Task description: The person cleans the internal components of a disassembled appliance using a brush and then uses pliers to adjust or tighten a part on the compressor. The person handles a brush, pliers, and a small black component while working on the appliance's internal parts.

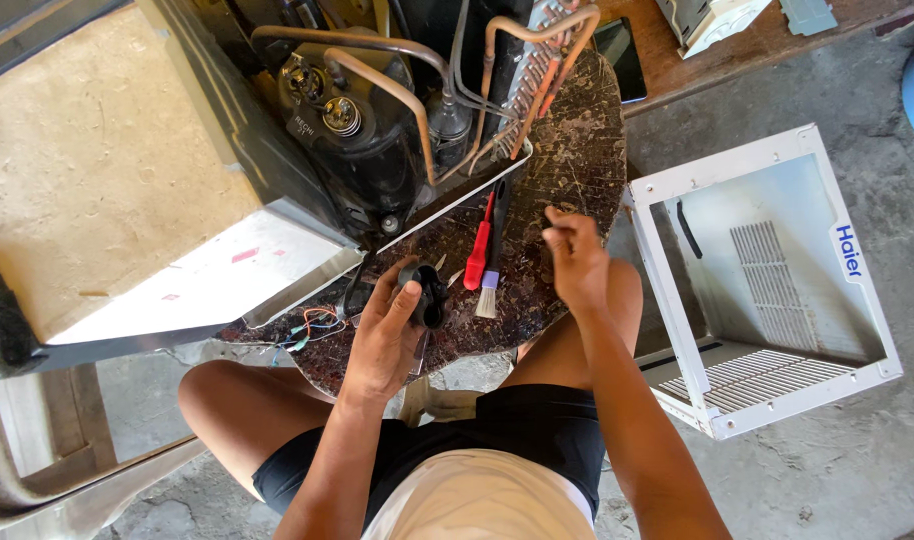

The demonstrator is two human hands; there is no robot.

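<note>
A seated person's bare knees and black shorts (517, 430) fill the bottom of the view, with both forearms reaching up to a round, scratched dark table (577, 150). The left hand (382, 335) has its fingers curled tight around a small black round part (424, 293), which sits at the fingertips, just above the table's near edge. Left of those fingers, a tangle of thin coloured wires (312, 325) trails from an opened air conditioner chassis (127, 180), whose black compressor (362, 140) and copper tubes (397, 85) stand beyond the fingers. Between the two hands lie a red-handled tool (480, 250) and a small brush (492, 270) with pale bristles, side by side. The right hand (577, 260) hovers over the table with its fingers loosely bunched together, holding nothing that can be made out. Right of those fingers, on the concrete floor, rests an empty white metal casing (767, 290) with vent slats.
</note>
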